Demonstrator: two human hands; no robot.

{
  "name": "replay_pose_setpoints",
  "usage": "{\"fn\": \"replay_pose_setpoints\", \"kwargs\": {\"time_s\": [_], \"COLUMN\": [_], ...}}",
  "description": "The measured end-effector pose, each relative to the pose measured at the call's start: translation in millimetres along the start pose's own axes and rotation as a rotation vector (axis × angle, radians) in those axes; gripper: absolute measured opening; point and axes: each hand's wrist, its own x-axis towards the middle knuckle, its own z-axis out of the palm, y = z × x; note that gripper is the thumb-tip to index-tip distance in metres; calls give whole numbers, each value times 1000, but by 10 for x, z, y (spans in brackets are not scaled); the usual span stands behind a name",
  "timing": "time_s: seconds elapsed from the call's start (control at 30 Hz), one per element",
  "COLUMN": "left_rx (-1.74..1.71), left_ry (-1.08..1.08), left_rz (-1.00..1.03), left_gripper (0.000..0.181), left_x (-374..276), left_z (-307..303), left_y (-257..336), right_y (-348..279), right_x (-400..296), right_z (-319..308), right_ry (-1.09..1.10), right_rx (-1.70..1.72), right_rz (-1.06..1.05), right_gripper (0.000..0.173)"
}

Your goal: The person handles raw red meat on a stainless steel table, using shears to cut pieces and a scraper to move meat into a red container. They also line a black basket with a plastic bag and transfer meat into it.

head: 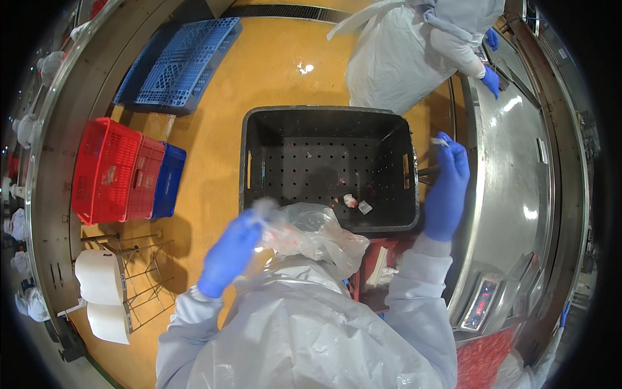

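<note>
My left hand (pixel 231 253), in a blue glove, grips the top of a clear plastic bag (pixel 335 240) that hangs before my apron. Reddish bits show through the film. Its near part overlaps the front rim of a black perforated crate (pixel 291 177). Inside that crate lie a stained white scrap (pixel 350 200) and a small pale packet (pixel 365 207), with some red residue around them. My right hand (pixel 447 189), also gloved in blue, is raised beside the crate's right wall. Its fingertips pinch a small white scrap (pixel 440 141).
A steel table (pixel 510 189) with a digital scale (pixel 480 302) runs along the right; red ground meat (pixel 486 357) lies nearer. A co-worker (pixel 393 58) stands ahead. At left are red crates (pixel 104 175), a blue crate (pixel 168 180), a blue pallet (pixel 180 68) and paper rolls (pixel 99 277).
</note>
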Motion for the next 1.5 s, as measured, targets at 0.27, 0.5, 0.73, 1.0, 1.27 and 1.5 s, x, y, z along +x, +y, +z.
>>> {"fn": "replay_pose_setpoints", "kwargs": {"time_s": [0.27,0.5,0.73,1.0,1.27,1.5], "left_rx": [365,327,203,462,499,535], "left_ry": [278,311,293,313,359,372], "left_rz": [332,421,301,482,453,521], "left_gripper": [38,36,40,50,42,44], "left_x": [-38,126,237,318,166,132], "left_z": [-411,-455,-467,-472,-550,-574], "left_y": [-328,-311,-219,-37,-49,9], "right_y": [1770,1513,1442,1505,1102,1514], "right_x": [-393,-361,-520,-643,-480,-796], "right_z": [-657,-605,-692,-794,-651,-596], "right_ry": [-377,-565,-547,-516,-738,-289], "right_rx": [-1220,-1406,-1235,-1370,-1207,-1283], "right_rz": [-131,143,216,41,270,-162], "right_gripper": [72,56,61,49,62,31]}}
